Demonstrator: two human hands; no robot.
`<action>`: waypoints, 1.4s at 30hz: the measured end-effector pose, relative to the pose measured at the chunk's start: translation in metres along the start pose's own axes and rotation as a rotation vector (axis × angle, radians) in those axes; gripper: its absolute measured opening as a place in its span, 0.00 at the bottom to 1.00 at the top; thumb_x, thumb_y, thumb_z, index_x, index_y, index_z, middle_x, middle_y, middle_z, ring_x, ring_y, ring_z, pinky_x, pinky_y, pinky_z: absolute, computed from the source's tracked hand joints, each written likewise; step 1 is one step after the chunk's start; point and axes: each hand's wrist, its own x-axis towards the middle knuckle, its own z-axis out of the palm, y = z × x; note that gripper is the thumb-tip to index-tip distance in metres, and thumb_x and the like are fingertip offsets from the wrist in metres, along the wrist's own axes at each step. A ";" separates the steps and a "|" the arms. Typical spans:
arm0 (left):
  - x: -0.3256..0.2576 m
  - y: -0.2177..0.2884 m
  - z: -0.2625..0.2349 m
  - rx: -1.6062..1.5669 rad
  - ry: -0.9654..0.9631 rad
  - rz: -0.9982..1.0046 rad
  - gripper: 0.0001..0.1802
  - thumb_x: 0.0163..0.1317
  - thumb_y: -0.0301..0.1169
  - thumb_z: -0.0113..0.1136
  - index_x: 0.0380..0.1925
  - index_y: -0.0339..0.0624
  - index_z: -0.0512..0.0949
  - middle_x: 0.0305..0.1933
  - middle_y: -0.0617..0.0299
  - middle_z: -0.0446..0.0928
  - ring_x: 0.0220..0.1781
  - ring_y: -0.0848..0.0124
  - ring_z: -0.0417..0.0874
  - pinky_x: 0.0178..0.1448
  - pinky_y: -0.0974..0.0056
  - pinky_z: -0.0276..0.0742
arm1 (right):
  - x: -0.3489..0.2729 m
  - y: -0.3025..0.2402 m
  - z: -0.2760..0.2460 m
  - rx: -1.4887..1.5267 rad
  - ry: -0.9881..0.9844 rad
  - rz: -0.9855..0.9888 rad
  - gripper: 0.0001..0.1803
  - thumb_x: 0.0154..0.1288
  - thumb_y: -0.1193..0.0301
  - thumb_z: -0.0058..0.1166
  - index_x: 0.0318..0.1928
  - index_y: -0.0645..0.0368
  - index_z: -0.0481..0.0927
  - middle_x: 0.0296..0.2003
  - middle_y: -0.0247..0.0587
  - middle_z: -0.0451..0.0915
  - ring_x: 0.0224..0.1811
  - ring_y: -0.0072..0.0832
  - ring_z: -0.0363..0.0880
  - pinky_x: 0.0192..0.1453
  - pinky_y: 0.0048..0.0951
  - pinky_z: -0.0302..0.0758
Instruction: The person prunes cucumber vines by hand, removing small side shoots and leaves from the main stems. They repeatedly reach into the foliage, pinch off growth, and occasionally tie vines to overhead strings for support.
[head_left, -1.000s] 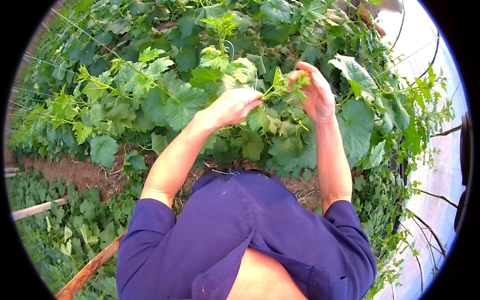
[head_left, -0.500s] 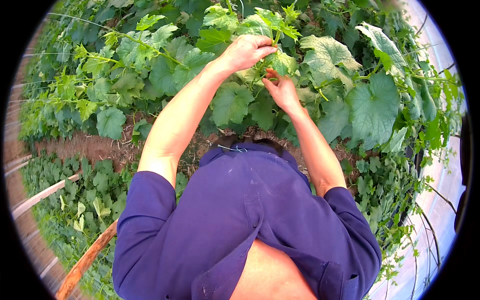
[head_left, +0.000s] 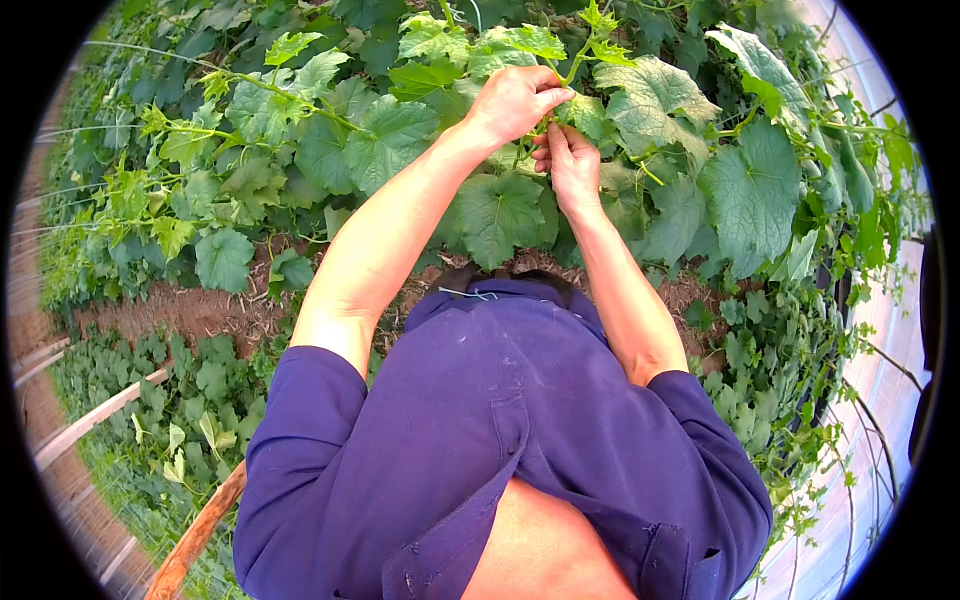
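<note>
My left hand (head_left: 517, 102) is closed in a pinch on a green vine stem (head_left: 574, 68), whose leafy tip (head_left: 600, 30) rises above the fingers. Just below and to the right, my right hand (head_left: 573, 168) has thumb and fingers pinched together close under the left fingertips. What lies between its fingers is too small to make out. A broad green leaf (head_left: 498, 212) hangs below my hands, and a paler, mottled leaf (head_left: 655, 98) spreads to their right.
Dense leafy vines surround my hands, with thin strings (head_left: 130, 44) running through them at the left. Bare soil with dry litter (head_left: 190, 308) separates this row from lower plants (head_left: 130, 395). A wooden pole (head_left: 200, 530) slants at lower left; pale sheeting (head_left: 870, 450) lines the right side.
Both hands have shifted slightly right, and the vine tip has swung right with the left hand. My right hand's fingers have closed together and come nearer the left fingertips.
</note>
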 end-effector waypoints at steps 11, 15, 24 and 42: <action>-0.002 0.004 0.007 -0.108 -0.032 -0.061 0.16 0.64 0.40 0.64 0.41 0.37 0.83 0.34 0.57 0.85 0.34 0.73 0.87 0.38 0.67 0.79 | -0.009 0.008 -0.009 0.122 0.071 -0.006 0.12 0.73 0.70 0.50 0.45 0.69 0.79 0.33 0.39 0.83 0.28 0.20 0.80 0.27 0.21 0.76; -0.003 0.003 0.005 -0.087 -0.027 -0.041 0.16 0.64 0.40 0.64 0.41 0.37 0.83 0.34 0.56 0.86 0.33 0.73 0.87 0.38 0.67 0.80 | -0.021 -0.014 -0.004 0.052 0.169 0.076 0.14 0.70 0.67 0.55 0.44 0.68 0.79 0.33 0.39 0.84 0.27 0.20 0.80 0.25 0.20 0.74; -0.003 0.007 0.007 -0.047 -0.028 -0.025 0.18 0.64 0.41 0.64 0.41 0.36 0.83 0.34 0.55 0.85 0.32 0.72 0.87 0.38 0.66 0.80 | -0.011 -0.015 -0.009 0.213 0.111 0.240 0.09 0.67 0.69 0.58 0.42 0.62 0.78 0.30 0.35 0.80 0.26 0.20 0.76 0.23 0.22 0.72; -0.024 0.004 -0.016 -0.053 -0.202 -0.034 0.15 0.67 0.39 0.61 0.44 0.38 0.83 0.35 0.61 0.84 0.37 0.76 0.84 0.43 0.67 0.78 | 0.068 0.013 -0.052 -0.492 -0.673 0.515 0.12 0.67 0.65 0.59 0.43 0.60 0.78 0.32 0.38 0.83 0.25 0.21 0.79 0.23 0.22 0.75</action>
